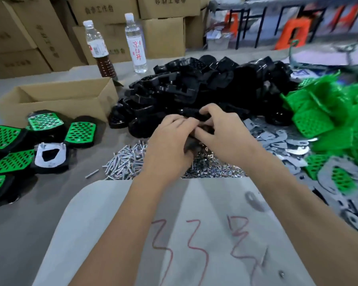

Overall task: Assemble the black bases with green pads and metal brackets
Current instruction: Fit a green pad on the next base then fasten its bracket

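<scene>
A big heap of black bases (205, 87) lies at the table's middle back. Green pads (327, 112) pile up at the right, with flat metal brackets (277, 141) spread below them. Both hands meet at the near edge of the black heap. My left hand (170, 141) and my right hand (223, 133) have curled fingers around a small dark part (203, 117) between them; what it is stays mostly hidden. Under the hands lie piles of screws (126, 159) and nuts (213, 168). Several bases fitted with green pads (43, 122) sit at the left.
An open cardboard box (58, 98) stands at the left back, and two bottles (135, 42) stand behind it. Stacked cartons fill the background. A grey sheet with red marks (174, 234) covers the near table edge. One base with a metal bracket (50, 155) lies among the finished ones.
</scene>
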Tool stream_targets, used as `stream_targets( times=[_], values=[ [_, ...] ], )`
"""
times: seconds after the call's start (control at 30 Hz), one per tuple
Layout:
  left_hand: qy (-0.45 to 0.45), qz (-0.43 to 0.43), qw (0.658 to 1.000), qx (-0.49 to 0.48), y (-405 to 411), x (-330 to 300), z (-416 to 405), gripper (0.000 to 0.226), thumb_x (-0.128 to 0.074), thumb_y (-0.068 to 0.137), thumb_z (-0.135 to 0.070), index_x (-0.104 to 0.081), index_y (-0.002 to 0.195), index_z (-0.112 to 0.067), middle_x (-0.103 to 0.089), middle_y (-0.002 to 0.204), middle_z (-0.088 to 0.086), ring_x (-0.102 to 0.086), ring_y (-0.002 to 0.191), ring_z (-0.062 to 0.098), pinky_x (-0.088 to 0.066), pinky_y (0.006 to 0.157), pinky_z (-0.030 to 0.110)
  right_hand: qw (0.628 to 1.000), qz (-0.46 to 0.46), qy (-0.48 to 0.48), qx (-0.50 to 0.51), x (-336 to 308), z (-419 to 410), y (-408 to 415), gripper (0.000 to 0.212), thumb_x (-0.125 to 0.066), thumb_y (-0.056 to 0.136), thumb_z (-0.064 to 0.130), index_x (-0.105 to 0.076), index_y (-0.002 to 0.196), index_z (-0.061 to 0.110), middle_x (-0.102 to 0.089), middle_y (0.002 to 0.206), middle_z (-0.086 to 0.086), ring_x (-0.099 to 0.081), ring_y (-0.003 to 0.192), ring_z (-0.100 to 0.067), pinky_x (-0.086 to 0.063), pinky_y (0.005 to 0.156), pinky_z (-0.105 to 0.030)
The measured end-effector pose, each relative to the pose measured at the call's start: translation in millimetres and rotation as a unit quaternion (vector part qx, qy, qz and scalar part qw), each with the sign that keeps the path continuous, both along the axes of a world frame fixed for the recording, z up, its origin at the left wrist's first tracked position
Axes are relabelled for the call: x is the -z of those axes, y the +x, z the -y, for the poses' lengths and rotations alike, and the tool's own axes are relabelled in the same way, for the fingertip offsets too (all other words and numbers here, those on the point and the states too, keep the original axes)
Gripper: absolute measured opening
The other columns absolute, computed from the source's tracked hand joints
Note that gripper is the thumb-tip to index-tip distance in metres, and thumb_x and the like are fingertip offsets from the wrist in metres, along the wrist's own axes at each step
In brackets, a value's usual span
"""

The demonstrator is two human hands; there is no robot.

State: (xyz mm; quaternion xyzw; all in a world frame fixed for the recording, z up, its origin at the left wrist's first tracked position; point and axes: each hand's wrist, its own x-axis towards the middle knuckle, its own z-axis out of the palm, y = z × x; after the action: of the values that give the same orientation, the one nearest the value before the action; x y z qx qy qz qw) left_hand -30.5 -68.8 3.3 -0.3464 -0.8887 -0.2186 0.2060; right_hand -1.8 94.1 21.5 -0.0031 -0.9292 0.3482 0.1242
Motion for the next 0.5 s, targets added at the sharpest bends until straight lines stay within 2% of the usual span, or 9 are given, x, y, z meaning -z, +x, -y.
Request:
stream_targets(
  times=[0.07,0.1,0.13,0.23,0.3,0.37,0.4,0.43,0.5],
  values=[
    [0.035,-0.055,0.998,-0.007,2.8,-4.3,-18.4,0.030,-0.079,0.076,-0.015,-0.068,0.103,-0.011,-0.070,0.087,0.003,-0.060,0.096,0.030,-0.048,0.079,0.045,0.999,-0.008,-0.043,0.004,-4.9,-17.5,11.0,0.045,-0.069,0.094,0.051,-0.058,0.127,0.022,-0.073,0.100,0.002,-0.068,0.081,-0.014,-0.055,0.077,-0.033],
    [0.054,-0.059,0.997,-0.002,5.9,-6.5,-31.2,0.028,-0.078,0.080,-0.017,-0.066,0.105,-0.012,-0.067,0.083,0.004,-0.060,0.089,0.032,-0.047,0.073,0.046,0.998,-0.012,-0.060,0.012,-7.8,-29.1,18.0,0.042,-0.069,0.094,0.052,-0.060,0.124,0.024,-0.074,0.097,0.006,-0.069,0.082,-0.010,-0.054,0.077,-0.031],
    [0.073,-0.041,0.996,0.002,9.2,-8.7,-42.5,0.029,-0.076,0.085,-0.020,-0.064,0.111,-0.014,-0.067,0.084,0.005,-0.061,0.086,0.033,-0.048,0.070,0.046,0.996,-0.017,-0.082,0.023,-10.7,-39.9,23.9,0.040,-0.068,0.095,0.054,-0.061,0.121,0.025,-0.074,0.096,0.007,-0.070,0.085,-0.009,-0.055,0.079,-0.031],
    [0.163,0.034,0.986,-0.004,20.1,-9.3,-73.7,0.032,-0.070,0.096,-0.029,-0.060,0.125,-0.021,-0.072,0.094,0.002,-0.067,0.086,0.027,-0.051,0.072,0.042,0.986,-0.043,-0.143,0.073,-12.5,-73.5,42.8,0.035,-0.063,0.099,0.054,-0.065,0.117,0.024,-0.077,0.095,0.006,-0.072,0.093,-0.012,-0.060,0.087,-0.042],
    [0.241,0.094,0.966,-0.010,27.8,-8.9,-96.1,0.024,-0.068,0.097,-0.027,-0.063,0.120,-0.022,-0.072,0.092,-0.007,-0.067,0.085,0.016,-0.050,0.074,0.035,0.983,-0.060,-0.076,0.153,-8.6,-98.6,54.2,0.033,-0.063,0.100,0.051,-0.069,0.114,0.021,-0.077,0.097,0.004,-0.071,0.097,-0.015,-0.057,0.091,-0.041],
    [0.303,0.212,0.929,-0.020,33.8,-11.7,-121.7,0.011,-0.068,0.097,-0.026,-0.065,0.108,-0.023,-0.070,0.091,-0.011,-0.065,0.085,0.009,-0.050,0.076,0.029,0.963,-0.028,0.083,0.253,-1.0,-125.6,61.2,0.037,-0.067,0.099,0.041,-0.068,0.124,0.014,-0.075,0.114,-0.009,-0.064,0.114,-0.029,-0.048,0.103,-0.042],
    [0.331,0.284,0.899,-0.026,35.5,-12.5,-133.4,0.009,-0.068,0.097,-0.027,-0.066,0.103,-0.021,-0.070,0.092,-0.009,-0.066,0.086,0.010,-0.052,0.079,0.030,0.946,0.011,0.157,0.282,2.6,-134.9,62.5,0.043,-0.068,0.099,0.036,-0.063,0.133,0.011,-0.069,0.127,-0.016,-0.055,0.123,-0.036,-0.041,0.109,-0.044],
    [0.359,0.356,0.862,-0.030,37.6,-13.1,-146.1,0.011,-0.069,0.097,-0.028,-0.066,0.102,-0.018,-0.071,0.094,-0.004,-0.066,0.087,0.014,-0.053,0.082,0.034,0.933,0.047,0.198,0.296,6.1,-143.3,63.5,0.051,-0.069,0.099,0.031,-0.055,0.142,0.009,-0.060,0.138,-0.019,-0.047,0.130,-0.040,-0.035,0.113,-0.046],
    [0.398,0.447,0.800,-0.046,41.7,-13.0,-165.9,0.022,-0.068,0.098,-0.032,-0.065,0.101,-0.010,-0.072,0.096,0.007,-0.069,0.090,0.026,-0.057,0.086,0.045,0.928,0.063,0.203,0.304,12.4,-152.0,62.0,0.060,-0.069,0.098,0.023,-0.045,0.151,0.008,-0.050,0.148,-0.020,-0.042,0.134,-0.042,-0.032,0.115,-0.046]
  ],
)
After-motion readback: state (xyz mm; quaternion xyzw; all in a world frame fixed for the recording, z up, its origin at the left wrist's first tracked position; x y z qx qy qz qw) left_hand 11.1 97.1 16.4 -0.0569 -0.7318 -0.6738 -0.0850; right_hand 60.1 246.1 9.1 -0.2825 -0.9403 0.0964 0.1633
